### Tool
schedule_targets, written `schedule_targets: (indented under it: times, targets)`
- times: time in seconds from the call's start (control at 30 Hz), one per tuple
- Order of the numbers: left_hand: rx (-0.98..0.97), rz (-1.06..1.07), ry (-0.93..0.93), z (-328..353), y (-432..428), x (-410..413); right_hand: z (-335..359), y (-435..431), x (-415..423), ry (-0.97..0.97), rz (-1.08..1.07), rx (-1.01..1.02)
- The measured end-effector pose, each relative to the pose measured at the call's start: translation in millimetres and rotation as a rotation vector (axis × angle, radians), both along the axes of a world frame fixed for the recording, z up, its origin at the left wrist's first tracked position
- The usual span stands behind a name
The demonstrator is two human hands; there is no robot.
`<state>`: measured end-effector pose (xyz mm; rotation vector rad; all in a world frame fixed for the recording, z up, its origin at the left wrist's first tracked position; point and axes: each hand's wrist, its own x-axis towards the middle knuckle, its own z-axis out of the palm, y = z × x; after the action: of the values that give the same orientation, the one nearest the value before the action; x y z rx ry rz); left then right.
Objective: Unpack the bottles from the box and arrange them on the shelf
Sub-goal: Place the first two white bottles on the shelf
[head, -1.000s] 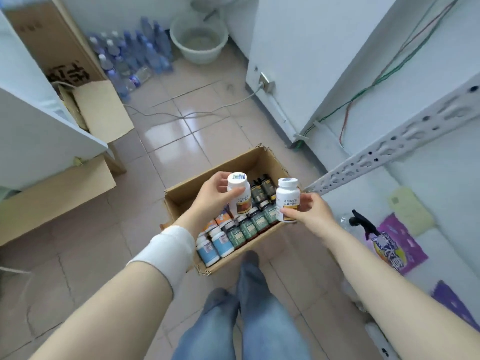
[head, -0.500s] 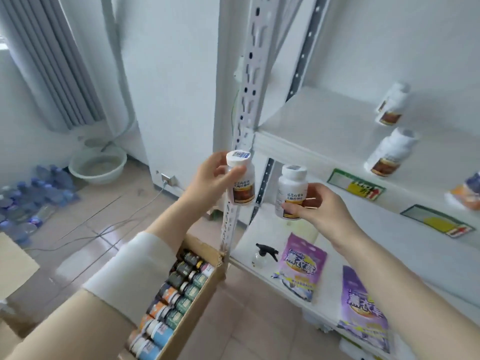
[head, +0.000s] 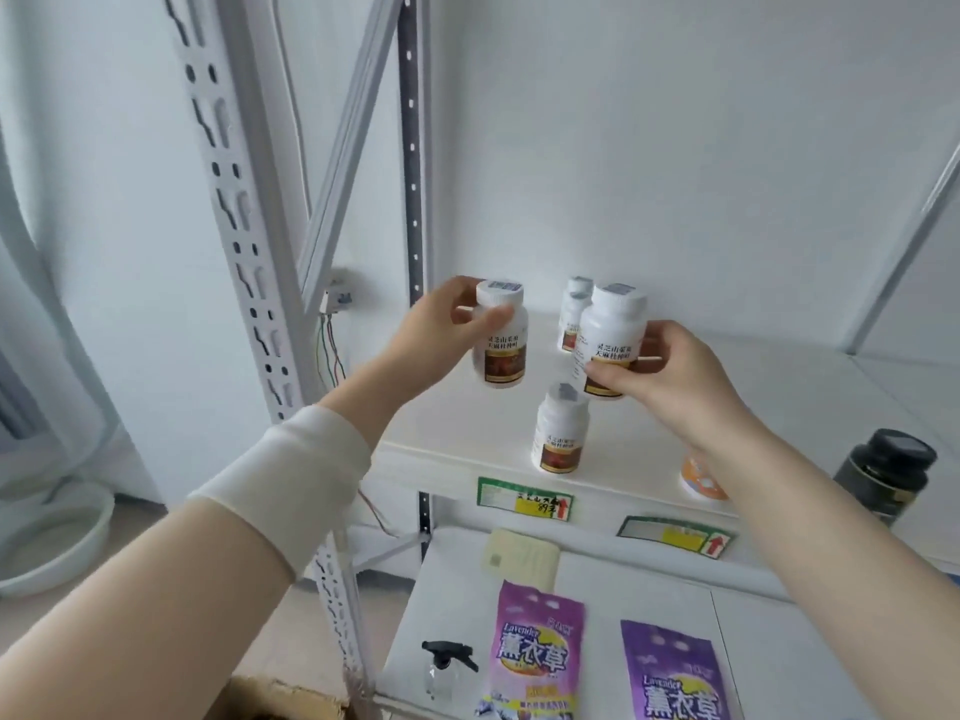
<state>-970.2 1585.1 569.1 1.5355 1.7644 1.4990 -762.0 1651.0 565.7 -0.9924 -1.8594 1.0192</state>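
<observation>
The white shelf fills the view, its upper board lying just under and beyond both sets of fingers. Only a corner of the cardboard box shows, far below the left-hand fingers. The left hand holds the left bottle upright over the board, thumb across its shoulder under the cap and the other fingers wrapped behind. The right hand pinches the right bottle low on its label, its fingers curled round the body. 1 front bottle stands just below the right-hand fingers, and 2 back bottles stand behind them by the wall. These look like light, rigid plastic bottles with smooth, slightly slippery sides. A grip round the body or shoulder should hold them, and their flat bases should sit steady, though the standing neighbours could be knocked over. Compared with 0.5 s ago, both bottles have come up from in front of the upright post to above the board, and the box's rows of bottles have dropped out of sight.
</observation>
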Motion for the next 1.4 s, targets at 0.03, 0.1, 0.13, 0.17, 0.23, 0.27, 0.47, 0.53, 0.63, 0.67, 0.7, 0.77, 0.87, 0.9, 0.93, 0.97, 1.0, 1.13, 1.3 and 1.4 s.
schedule_targets:
  times: [0.03, 0.1, 0.13, 0.17, 0.23, 0.27, 0.47, 0.53, 0.63, 0.67, 0.7, 0.77, 0.87, 0.9, 0.93, 0.97, 1.0, 1.13, 1.3, 1.4]
  targets:
    - [-0.023, -0.008, 0.026, -0.9, 18.6, -3.6, 1.8, 9.8, -2.8, 0.000, -0.019, 0.001]
    - [-0.062, -0.025, 0.062, -4.5, 53.7, -9.2, 0.6, 29.8, -9.6, -0.009, -0.046, -0.014]
    - [-0.072, -0.044, 0.051, -7.3, 71.0, -11.4, -2.7, 39.8, -13.7, -0.019, -0.061, -0.029]
    - [-0.093, -0.068, 0.059, -9.5, 86.5, -12.4, -6.9, 49.3, -17.8, -0.033, -0.077, -0.047]
    - [-0.134, -0.105, 0.062, -16.7, 113.8, -12.2, -18.6, 66.1, -25.6, -0.068, -0.107, -0.082]
    - [-0.133, -0.134, 0.036, -22.5, 127.2, -13.1, -25.4, 73.5, -29.3, -0.085, -0.119, -0.099]
    - [-0.182, -0.274, 0.011, -52.3, 180.9, -10.6, -62.1, 93.1, -41.8, -0.216, -0.139, -0.169]
    - [-0.184, -0.303, 0.007, -57.2, 190.0, -7.4, -69.1, 94.7, -44.0, -0.249, -0.143, -0.177]
    - [-0.197, -0.338, 0.034, -62.3, 198.0, -3.8, -74.7, 94.3, -46.2, -0.265, -0.145, -0.185]
    - [-0.198, -0.349, 0.042, -63.7, 199.2, -2.9, -75.5, 93.5, -46.7, -0.262, -0.146, -0.185]
    - [-0.196, -0.356, 0.055, -64.4, 199.1, -2.2, -75.9, 92.2, -47.1, -0.257, -0.143, -0.184]
    - [-0.188, -0.362, 0.079, -66.1, 198.1, -2.0, -76.1, 89.4, -47.7, -0.253, -0.134, -0.181]
    - [-0.183, -0.366, 0.092, -67.6, 196.6, -2.6, -76.5, 88.7, -47.8, -0.259, -0.137, -0.177]
    - [-0.191, -0.368, 0.093, -67.1, 195.8, -2.4, -76.2, 89.1, -48.1, -0.268, -0.135, -0.178]
    - [-0.202, -0.372, 0.093, -66.3, 195.2, -2.2, -75.1, 89.3, -48.0, -0.279, -0.129, -0.181]
    - [-0.211, -0.375, 0.093, -64.5, 194.0, -1.9, -73.2, 89.4, -47.7, -0.288, -0.119, -0.184]
    - [-0.220, -0.373, 0.095, -61.6, 192.3, -2.0, -70.3, 89.2, -46.6, -0.293, -0.108, -0.184]
    - [-0.199, -0.311, 0.124, -39.4, 179.9, -5.2, -48.3, 87.2, -34.7, -0.313, -0.098, -0.124]
    - [-0.162, -0.100, 0.492, 1.3, 148.6, -10.4, -2.1, 84.4, -17.1, -0.373, -0.106, 0.015]
    - [-0.204, 0.063, 0.863, 23.3, 113.8, -6.5, 18.9, 75.6, -14.0, -0.496, -0.113, 0.182]
